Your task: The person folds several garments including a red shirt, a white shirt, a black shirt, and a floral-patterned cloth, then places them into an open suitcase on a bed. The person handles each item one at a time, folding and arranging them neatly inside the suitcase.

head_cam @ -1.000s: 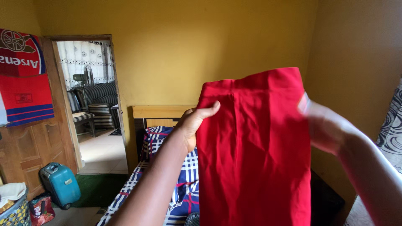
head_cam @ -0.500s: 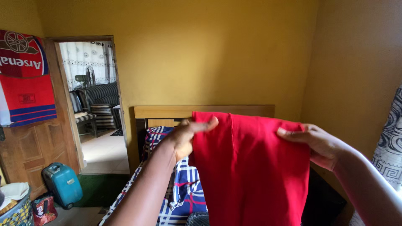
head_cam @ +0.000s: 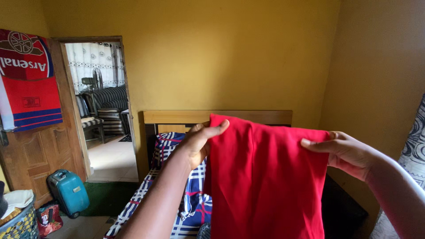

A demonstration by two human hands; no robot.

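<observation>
While both hands pinch its top edge, the red garment (head_cam: 265, 181) hangs in front of the person, above the bed, its lower part running out of the bottom of the view. The left hand (head_cam: 198, 142) is closed on the upper left corner, thumb laid across the front of the cloth; the right hand (head_cam: 343, 152) is closed on the upper right corner, fingers flat along the edge. Between the two grips the edge sags a little and a seam runs down below it, so the cloth looks soft, light and limp rather than stiff. It should not slip much, and nothing about it seems fragile. The corners now held, or the top edge between them, look like the sensible places to take it, since any unsupported part will droop.

Below and behind the left grip lies the bed with its blue, white and red checked cover (head_cam: 186, 194), and beyond that a plain wooden headboard (head_cam: 177, 117) against the yellow wall (head_cam: 221, 57). Far left of the grips, low down, a teal suitcase (head_cam: 68, 192) stands on the floor beside a small red patterned bag (head_cam: 46, 219) and a woven basket (head_cam: 20, 223). Above them a red rectangular banner (head_cam: 28, 79) with blue and white stripes and a round crest hangs on the wooden door (head_cam: 40, 150). Farthest off, the open doorway (head_cam: 99, 106) shows striped chairs and a patterned white curtain.
</observation>
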